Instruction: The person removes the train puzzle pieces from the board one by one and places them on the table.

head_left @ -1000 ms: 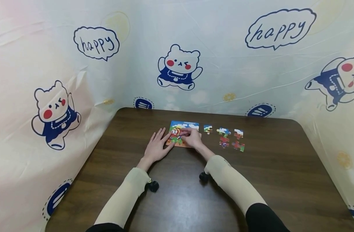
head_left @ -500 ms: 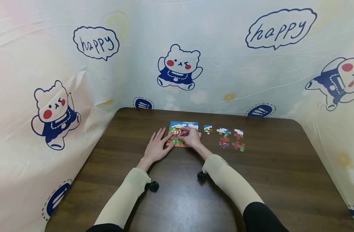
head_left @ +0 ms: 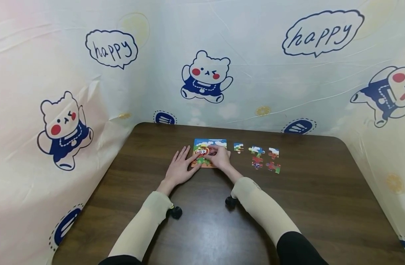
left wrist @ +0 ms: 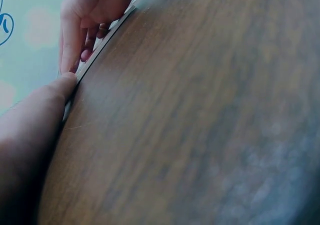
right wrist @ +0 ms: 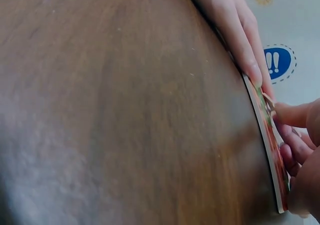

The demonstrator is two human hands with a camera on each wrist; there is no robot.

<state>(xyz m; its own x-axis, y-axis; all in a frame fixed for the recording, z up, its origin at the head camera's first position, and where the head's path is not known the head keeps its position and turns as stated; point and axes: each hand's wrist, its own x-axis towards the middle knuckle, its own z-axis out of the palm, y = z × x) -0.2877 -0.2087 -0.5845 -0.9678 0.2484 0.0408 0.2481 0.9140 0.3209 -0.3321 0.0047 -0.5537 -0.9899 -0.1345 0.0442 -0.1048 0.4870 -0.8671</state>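
Note:
A colourful jigsaw puzzle [head_left: 202,141] with a blue sky and a red-rimmed cartoon face lies flat on the table towards its far side. My left hand [head_left: 178,170] rests with straight, spread fingers on its left side, thumb at the near edge. Over the right half is my right hand [head_left: 220,158], thumb and fingers drawn together. The right wrist view shows them pinching a small puzzle piece [right wrist: 269,102], tilted up from the puzzle close to the left fingertips. Most of that piece's picture is hidden. Edge-on, the puzzle's board [right wrist: 272,162] looks thin and pale.
Several loose puzzle pieces lie right of the puzzle: a sky piece [head_left: 238,147] nearest, others such as a cloud piece [head_left: 256,150] and a red-and-green piece [head_left: 273,167] farther right. The brown wooden table [head_left: 202,221] ends at a printed curtain [head_left: 143,88] behind and at the sides.
The right hand has shifted slightly left over the puzzle, and its fingertips have moved a little. The left hand stays in place. The loose pieces lie as before.

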